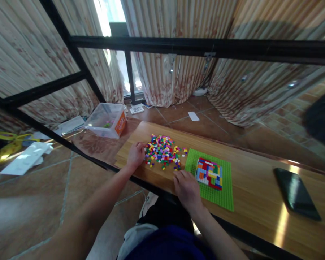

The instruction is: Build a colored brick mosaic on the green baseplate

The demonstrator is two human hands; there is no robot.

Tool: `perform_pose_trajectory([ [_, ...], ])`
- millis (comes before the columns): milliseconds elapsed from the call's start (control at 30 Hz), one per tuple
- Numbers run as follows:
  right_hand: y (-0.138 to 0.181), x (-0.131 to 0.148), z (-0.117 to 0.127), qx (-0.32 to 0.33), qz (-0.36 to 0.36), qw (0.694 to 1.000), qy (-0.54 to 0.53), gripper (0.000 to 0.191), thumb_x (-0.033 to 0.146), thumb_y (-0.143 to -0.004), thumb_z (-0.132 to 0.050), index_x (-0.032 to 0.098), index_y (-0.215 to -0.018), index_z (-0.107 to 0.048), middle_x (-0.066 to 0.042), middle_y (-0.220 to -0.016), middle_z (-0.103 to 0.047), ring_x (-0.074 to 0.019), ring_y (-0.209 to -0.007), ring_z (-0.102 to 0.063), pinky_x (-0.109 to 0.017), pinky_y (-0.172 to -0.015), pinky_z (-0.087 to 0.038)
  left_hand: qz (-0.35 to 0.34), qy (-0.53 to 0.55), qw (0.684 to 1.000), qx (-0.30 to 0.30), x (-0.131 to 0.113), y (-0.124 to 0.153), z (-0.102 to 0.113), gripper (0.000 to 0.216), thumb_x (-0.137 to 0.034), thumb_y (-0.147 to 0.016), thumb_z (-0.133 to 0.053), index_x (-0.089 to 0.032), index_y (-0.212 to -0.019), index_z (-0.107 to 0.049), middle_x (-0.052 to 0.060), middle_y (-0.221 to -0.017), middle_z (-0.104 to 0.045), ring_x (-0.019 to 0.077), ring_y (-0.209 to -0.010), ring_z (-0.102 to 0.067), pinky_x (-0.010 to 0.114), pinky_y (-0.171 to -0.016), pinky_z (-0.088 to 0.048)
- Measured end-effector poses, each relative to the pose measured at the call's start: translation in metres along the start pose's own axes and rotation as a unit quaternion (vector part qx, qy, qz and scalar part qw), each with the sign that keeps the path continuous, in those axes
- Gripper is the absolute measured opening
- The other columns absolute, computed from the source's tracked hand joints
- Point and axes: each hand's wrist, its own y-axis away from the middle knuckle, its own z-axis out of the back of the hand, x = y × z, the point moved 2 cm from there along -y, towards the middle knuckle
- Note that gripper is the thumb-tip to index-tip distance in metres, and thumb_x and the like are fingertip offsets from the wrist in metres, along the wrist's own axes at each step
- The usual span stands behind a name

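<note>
A pile of small colourful building bricks [161, 150] lies spread on the wooden bench top. My left hand [136, 155] rests at the pile's left edge with its fingers curled in; whatever is between the fingertips is hidden. Just below the pile's lower right end is my right hand [187, 189], fingers bent and drawn together beside the green baseplate [226, 196]. What it holds, if anything, is too small to make out. On the baseplate sits a low, roughly square block of multicoloured bricks [209, 174], to the right of my right hand.
A dark phone or tablet [297, 194] lies at the right on the wooden bench [251, 180]. Behind the pile's left side stands a clear plastic box [104, 119] with an orange label. Black metal bars [178, 45] cross in front of curtains. Papers lie on the tiled floor.
</note>
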Motion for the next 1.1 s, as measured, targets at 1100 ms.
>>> perform_pose_trajectory([
  [1100, -0.071, -0.033, -0.006, 0.094, -0.073, 0.988, 0.094, 0.026, 0.023, -0.093, -0.046, 0.02, -0.101, -0.07, -0.013, -0.106, -0.066, -0.0287, -0.099, -0.055, -0.039, -0.082, -0.038, 0.022, 0.014, 0.999, 0.019, -0.002, 0.0, 0.002, 0.026, -0.014, -0.089, -0.041, -0.018, -0.092, -0.067, 0.009, -0.101, -0.067, 0.0232, -0.1, -0.06, 0.038, -0.094, -0.048],
])
